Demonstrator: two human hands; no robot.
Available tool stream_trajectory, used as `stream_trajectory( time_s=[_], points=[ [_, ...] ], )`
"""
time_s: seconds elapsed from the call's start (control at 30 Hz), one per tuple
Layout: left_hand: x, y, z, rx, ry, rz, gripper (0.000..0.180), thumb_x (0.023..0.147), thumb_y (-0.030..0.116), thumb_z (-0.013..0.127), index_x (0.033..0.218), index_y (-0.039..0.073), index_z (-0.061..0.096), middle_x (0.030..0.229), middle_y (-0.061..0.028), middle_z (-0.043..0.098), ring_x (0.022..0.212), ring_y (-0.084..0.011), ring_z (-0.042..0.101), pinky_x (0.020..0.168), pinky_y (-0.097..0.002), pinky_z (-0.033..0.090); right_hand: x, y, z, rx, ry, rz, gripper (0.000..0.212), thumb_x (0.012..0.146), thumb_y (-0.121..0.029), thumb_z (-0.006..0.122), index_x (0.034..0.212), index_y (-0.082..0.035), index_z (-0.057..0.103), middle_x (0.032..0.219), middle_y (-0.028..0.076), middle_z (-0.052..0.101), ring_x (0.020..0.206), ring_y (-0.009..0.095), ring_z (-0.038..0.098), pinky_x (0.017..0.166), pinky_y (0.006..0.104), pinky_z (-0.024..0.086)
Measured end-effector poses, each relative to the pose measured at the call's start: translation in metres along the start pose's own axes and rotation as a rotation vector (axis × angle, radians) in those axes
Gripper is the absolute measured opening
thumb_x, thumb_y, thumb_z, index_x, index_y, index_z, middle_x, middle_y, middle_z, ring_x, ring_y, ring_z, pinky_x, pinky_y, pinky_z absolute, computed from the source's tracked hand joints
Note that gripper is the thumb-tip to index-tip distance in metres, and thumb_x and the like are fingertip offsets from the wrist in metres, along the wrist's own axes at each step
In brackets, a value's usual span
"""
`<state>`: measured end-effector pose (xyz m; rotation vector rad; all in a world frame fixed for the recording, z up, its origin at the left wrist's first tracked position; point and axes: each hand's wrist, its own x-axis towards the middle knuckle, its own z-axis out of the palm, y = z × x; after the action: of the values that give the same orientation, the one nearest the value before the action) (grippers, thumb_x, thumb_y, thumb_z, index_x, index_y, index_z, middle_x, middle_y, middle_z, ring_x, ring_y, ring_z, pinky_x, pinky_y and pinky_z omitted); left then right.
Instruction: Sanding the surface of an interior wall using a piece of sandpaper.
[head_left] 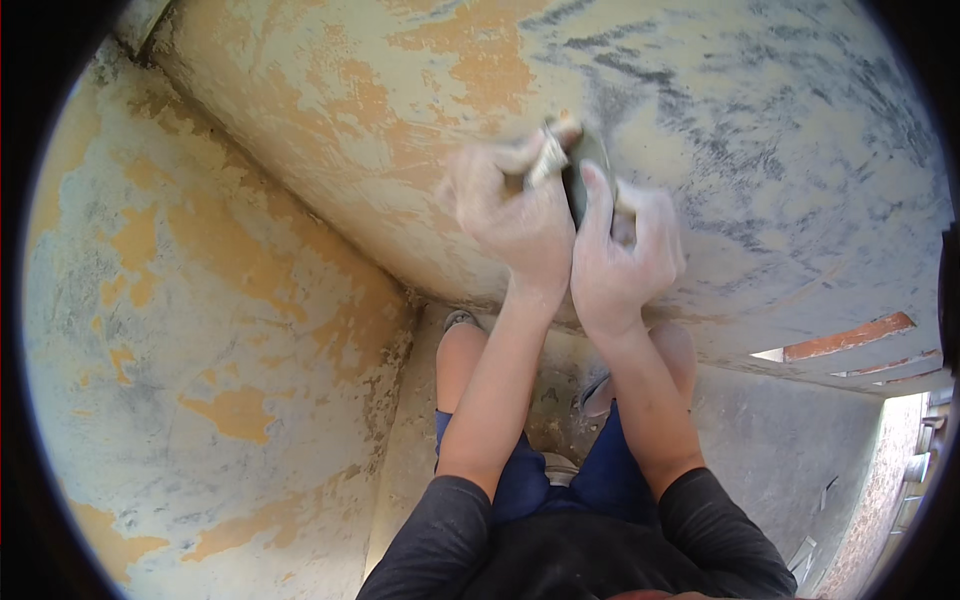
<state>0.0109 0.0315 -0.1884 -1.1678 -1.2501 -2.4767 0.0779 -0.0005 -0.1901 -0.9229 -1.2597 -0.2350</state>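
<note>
Both hands are raised close together in front of the wall, dusted with white powder. My right hand is closed on a dark grey curved sheet, its thumb lying along the face. The sheet looks like sandpaper, though its surface is too blurred to be sure. Against its left edge, my left hand is closed, thumb and fingers pinching a small whitish crumpled piece. Motion smears the left fingers. Whether the whitish piece belongs to the dark sheet, I cannot tell.
The front wall has patchy cream and orange paint, with dark streaks at right. A second patchy wall meets it at left. Orange-brown slots cut the wall low at right. Concrete floor lies around my legs.
</note>
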Motion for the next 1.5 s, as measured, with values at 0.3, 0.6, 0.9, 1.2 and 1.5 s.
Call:
stream_trajectory(
  time_s=[0.3,0.6,0.9,1.2,1.5],
  points=[
    [0.014,0.013,0.002,-0.117,-0.053,-0.094,0.023,0.081,-0.012,0.081,0.073,0.001,0.064,0.078,-0.0063,0.069,0.077,-0.0111,0.064,0.071,-0.0278,0.052,0.013,-0.004,-0.001,-0.053,-0.010,0.052,0.026,0.083,-0.008,0.091,0.078,-0.005,0.066,0.066,0.002,0.058,0.054,0.011,0.044,0.051,0.0269,0.038],
    [0.019,0.004,0.015,-0.195,-0.014,-0.043,0.023,0.074,-0.006,0.079,0.073,0.012,0.064,0.071,0.0014,0.064,0.075,-0.0188,0.055,0.083,-0.0351,0.035,0.014,-0.010,0.004,0.096,-0.017,0.201,0.026,0.087,-0.010,0.089,0.080,-0.002,0.065,0.068,0.002,0.062,0.059,0.006,0.050,0.054,0.0237,0.043],
    [0.026,0.006,0.012,0.024,-0.106,0.160,0.022,0.076,0.002,0.082,0.072,0.013,0.064,0.070,0.0027,0.060,0.075,-0.0177,0.054,0.081,-0.0356,0.032,0.014,-0.010,-0.002,-0.013,-0.012,0.108,0.028,0.088,-0.010,0.089,0.081,-0.002,0.063,0.067,0.003,0.059,0.057,0.007,0.047,0.052,0.0241,0.040],
    [0.010,-0.003,-0.007,0.074,-0.116,0.160,0.019,0.078,0.003,0.082,0.075,0.013,0.067,0.072,0.0022,0.061,0.075,-0.0166,0.054,0.082,-0.0346,0.032,-0.010,0.002,-0.001,0.039,-0.034,0.124,0.033,0.088,-0.011,0.088,0.077,-0.003,0.058,0.066,0.001,0.055,0.056,0.007,0.042,0.051,0.0248,0.037],
    [0.005,-0.004,-0.003,0.007,-0.083,0.170,0.019,0.076,0.002,0.082,0.073,0.013,0.067,0.072,0.0022,0.061,0.075,-0.0175,0.054,0.083,-0.0354,0.032,-0.011,0.003,0.000,0.109,-0.004,0.181,0.026,0.087,-0.006,0.087,0.082,-0.002,0.062,0.070,0.003,0.059,0.057,0.009,0.045,0.052,0.0261,0.038]
  ],
)
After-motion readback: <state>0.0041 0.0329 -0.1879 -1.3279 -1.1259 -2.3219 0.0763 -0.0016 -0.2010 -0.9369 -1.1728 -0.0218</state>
